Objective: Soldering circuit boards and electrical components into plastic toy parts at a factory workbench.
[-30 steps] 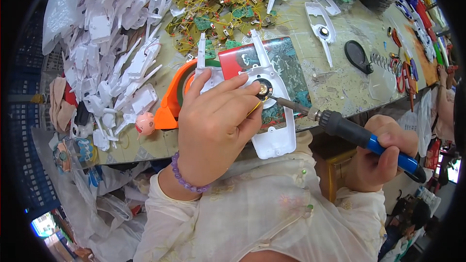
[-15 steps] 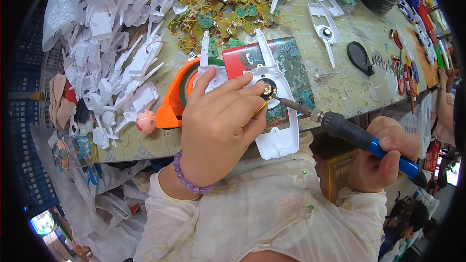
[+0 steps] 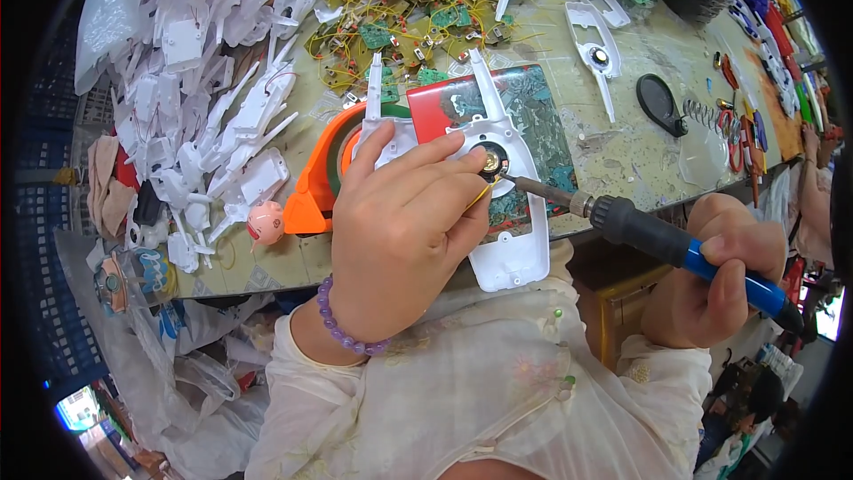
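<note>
Soldering iron (image 3: pixel 662 240) with a blue and black handle lies across the lower right of the frame, gripped in the right hand (image 3: pixel 711 271), whose fingers are curled tight round the handle; its metal tip reaches left to the small round brass-coloured part (image 3: pixel 490 161) set in a white plastic shell (image 3: pixel 515 213) at the centre of the frame. Left hand (image 3: pixel 404 227) rests on that shell, fingers bent and pinching a thin yellow wire (image 3: pixel 478 196) just beside the round part, so the tip, the wire and the fingertips meet at one spot; a purple bead bracelet (image 3: pixel 342 331) circles the left wrist. Beneath the shell lies a red and green patterned board (image 3: pixel 542 116); to its left, partly under the left hand, sits an orange tape dispenser (image 3: pixel 313 200). Upper left of the frame holds a heap of white plastic parts (image 3: pixel 204 80); upper centre holds a tangle of small green circuit boards with yellow wires (image 3: pixel 400 9). Right of centre, a black oval piece (image 3: pixel 659 102) lies on the worn work table (image 3: pixel 622 160), well apart from the hands.
</note>
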Demonstrator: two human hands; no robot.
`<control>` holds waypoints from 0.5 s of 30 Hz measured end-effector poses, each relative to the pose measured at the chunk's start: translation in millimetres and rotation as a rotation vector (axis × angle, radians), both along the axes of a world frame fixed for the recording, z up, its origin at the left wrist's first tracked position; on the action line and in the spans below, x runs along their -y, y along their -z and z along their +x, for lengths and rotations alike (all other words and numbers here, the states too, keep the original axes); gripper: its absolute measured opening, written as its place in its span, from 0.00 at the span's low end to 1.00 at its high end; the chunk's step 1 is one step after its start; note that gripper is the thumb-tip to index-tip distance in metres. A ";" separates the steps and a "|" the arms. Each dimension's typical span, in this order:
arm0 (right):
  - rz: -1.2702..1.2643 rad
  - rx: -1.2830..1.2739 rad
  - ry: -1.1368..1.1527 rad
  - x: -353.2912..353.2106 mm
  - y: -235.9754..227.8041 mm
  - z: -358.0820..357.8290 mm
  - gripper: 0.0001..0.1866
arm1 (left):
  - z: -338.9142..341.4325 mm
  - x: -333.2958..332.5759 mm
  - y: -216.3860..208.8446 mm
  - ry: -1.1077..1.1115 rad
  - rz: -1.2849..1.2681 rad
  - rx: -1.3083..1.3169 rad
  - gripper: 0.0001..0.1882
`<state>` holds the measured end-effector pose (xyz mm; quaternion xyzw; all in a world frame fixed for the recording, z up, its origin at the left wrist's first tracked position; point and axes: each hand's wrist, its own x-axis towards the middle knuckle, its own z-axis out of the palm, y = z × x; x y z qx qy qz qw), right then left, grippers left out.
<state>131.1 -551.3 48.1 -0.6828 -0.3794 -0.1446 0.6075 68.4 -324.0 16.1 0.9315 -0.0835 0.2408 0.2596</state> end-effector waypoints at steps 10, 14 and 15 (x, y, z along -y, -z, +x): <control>0.203 0.034 0.019 12.8 18.5 0.8 0.10 | 0.4 0.5 -1.8 0.006 -0.001 -0.001 0.06; 0.242 0.091 0.004 20.8 24.1 2.0 0.12 | 0.7 0.5 -3.7 0.000 -0.014 -0.018 0.06; 0.253 0.070 0.044 21.4 26.4 -0.3 0.12 | 1.0 0.5 -4.0 -0.004 -0.031 -0.030 0.06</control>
